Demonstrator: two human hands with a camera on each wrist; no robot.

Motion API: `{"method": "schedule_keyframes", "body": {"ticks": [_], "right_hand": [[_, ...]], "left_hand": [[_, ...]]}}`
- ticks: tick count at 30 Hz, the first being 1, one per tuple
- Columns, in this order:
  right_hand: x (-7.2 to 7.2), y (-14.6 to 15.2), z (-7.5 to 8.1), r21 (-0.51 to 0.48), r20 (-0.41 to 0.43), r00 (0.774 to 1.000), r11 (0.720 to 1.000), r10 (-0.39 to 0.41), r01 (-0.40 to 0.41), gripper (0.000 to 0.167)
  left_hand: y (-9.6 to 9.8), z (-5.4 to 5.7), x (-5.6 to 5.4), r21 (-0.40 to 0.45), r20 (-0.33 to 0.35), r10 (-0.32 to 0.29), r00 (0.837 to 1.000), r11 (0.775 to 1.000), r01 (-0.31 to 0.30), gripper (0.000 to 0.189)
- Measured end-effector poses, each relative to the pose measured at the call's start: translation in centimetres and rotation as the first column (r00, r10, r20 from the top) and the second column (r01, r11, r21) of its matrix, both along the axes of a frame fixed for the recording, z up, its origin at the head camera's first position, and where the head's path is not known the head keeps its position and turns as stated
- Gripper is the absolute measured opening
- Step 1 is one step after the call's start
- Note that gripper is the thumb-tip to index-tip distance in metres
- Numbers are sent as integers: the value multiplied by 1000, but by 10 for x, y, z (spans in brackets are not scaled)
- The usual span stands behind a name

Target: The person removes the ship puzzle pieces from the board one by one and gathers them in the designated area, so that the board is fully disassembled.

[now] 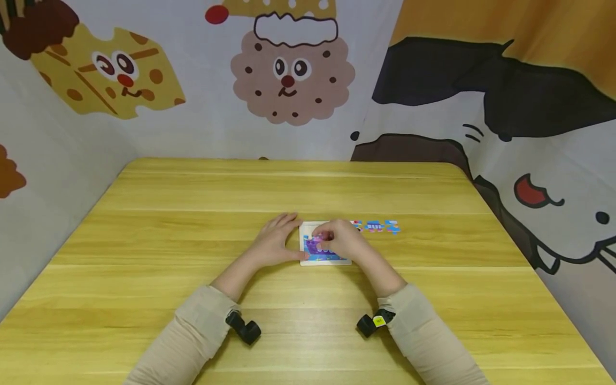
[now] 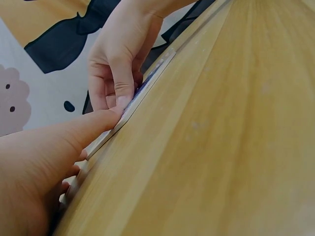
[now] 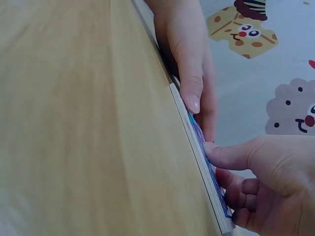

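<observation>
A small puzzle board (image 1: 325,262) with a pale frame and a purple-and-blue picture lies flat on the table. My left hand (image 1: 275,240) steadies its left side, thumb near the lower corner and fingers spread at the upper one. Over the picture bends my right hand (image 1: 343,239), thumb and curled forefinger pinching what appears to be a puzzle piece, mostly hidden by the fingers. The right wrist view shows the right thumb (image 3: 231,156) down on the board's picture. Bare board shows along the upper part, partly covered by the right hand.
Several loose jigsaw pieces (image 1: 374,226) lie in a row just right of the board, the nearest partly behind the right hand. The wooden table (image 1: 192,187) reaches back to a cartoon-printed curtain (image 1: 192,133). A small black camera sits on each wrist.
</observation>
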State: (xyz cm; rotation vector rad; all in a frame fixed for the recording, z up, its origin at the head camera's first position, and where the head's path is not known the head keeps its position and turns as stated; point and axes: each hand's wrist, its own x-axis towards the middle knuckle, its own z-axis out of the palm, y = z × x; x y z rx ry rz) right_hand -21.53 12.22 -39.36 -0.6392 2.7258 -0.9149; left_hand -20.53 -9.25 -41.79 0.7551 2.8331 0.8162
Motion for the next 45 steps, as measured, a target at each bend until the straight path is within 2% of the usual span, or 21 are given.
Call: {"method": "schedule_keyframes", "body": {"ticks": [4,13,23,28,34,45], "right_hand": [[0,-2,-1,-5,8,1000,1000,-21,21,22],[-1,-3,-3,-89,30,998,994,-55,57,16],[0,1,-4,-152,-5,1000,988,-12,11,16],[-2,6,-7,-209,-16,1000,978,10,-13,11],[-4,10,-10,-299,22,1000,954,23,-15,10],[-7,21,2,-349,94,995,935,-39,69,12]], "left_hand": [[-1,-1,-1,-2,-1,0,1000,1000,0,93],[-2,0,-1,-7,-3,7,1000,1000,-7,94],[-1,-1,-2,-11,0,12,1000,1000,-12,94],[0,-1,-2,-4,8,14,1000,1000,-14,93],[1,-1,-1,7,20,20,1000,1000,-20,93],[2,-1,-2,-3,28,20,999,1000,-20,94]]}}
